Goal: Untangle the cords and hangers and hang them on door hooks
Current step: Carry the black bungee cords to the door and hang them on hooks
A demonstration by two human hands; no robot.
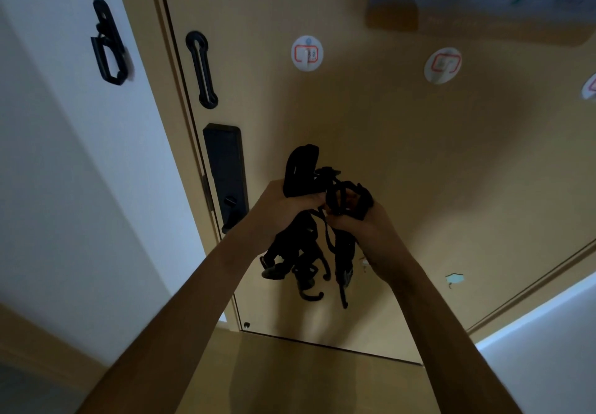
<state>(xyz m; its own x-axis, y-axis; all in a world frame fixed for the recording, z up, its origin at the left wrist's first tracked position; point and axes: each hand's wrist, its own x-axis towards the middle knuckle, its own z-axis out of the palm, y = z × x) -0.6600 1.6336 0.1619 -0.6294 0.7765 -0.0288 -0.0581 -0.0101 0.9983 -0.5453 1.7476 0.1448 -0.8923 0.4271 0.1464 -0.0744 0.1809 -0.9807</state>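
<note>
The left hand (280, 208) grips one bunch of the black tangle of cords and hangers (300, 171), and the right hand (366, 223) curls round its loops. It is held before the door (419, 155), below the round hooks (307, 53), probably to part strands.

Door (387, 155): lock panel (225, 174) at left edge, slotted bar (202, 70) above it. Right of bar: inner hook (307, 53), then outer hook (442, 65). Cord tangle (306, 245) before door, below both, held between left hand (283, 207) and right hand (364, 223).
</note>
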